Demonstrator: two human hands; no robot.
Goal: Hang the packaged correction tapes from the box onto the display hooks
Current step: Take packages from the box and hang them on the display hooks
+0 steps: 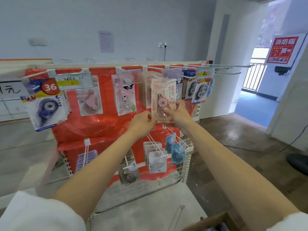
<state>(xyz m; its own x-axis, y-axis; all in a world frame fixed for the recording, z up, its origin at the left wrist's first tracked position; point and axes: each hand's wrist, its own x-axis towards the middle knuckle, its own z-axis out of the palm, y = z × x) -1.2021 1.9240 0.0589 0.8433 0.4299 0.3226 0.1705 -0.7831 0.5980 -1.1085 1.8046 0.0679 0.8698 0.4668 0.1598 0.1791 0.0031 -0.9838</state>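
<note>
At the display rack (188,165), left hand (141,121) and right hand (179,112) are both pinching 1 pink correction tape pack (162,97) upright.

We see an evenly bright room under cool, bluish light. The strongest light comes from the open doorway (255,77) at the right, washed out almost to white, and it leaves a sheen on the concrete floor (233,135) nearby. Glare streaks the red plastic sheet (100,124) behind the packets. Wide-angle distortion bows the rack's top rail (116,65) and stretches the forearms. The left edge and the sleeves at the bottom corners are blurred; shadows are faint.
</note>
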